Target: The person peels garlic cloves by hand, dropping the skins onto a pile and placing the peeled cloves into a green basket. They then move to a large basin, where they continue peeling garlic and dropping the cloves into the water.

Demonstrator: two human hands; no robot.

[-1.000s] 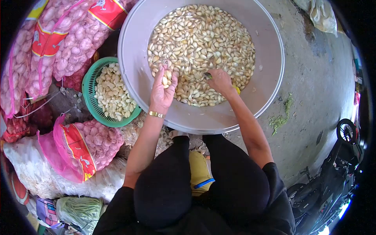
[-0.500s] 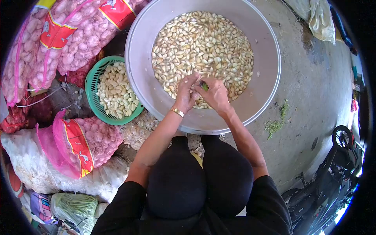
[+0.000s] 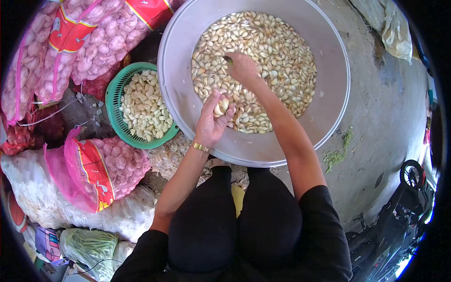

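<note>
My left hand [image 3: 212, 120] is turned palm up over the near rim of a large grey basin [image 3: 176, 75]. Its fingers curl around a few pale garlic cloves [image 3: 219, 109]. Farther in, my right hand [image 3: 243, 68] is closed above the basin with its back to me. A short dark, greenish tip of what looks like a small knife [image 3: 228, 59] sticks out on its left side; the rest is hidden in the fist. Beneath both hands, many unpeeled garlic cloves [image 3: 282, 61] lie in water.
Left of the basin, a green basket [image 3: 112, 105] holds peeled cloves [image 3: 143, 103]. Pink net sacks of garlic bulbs [image 3: 105, 42] and a smaller net bag [image 3: 120, 164] lie beyond. Green scraps [image 3: 338, 152] lie on the concrete floor; a motorbike [image 3: 394, 216] stands at right.
My hands have parted from where they met over the basin. The right hand has moved up and farther in; the left has dropped nearer me and turned up, showing the cloves.
</note>
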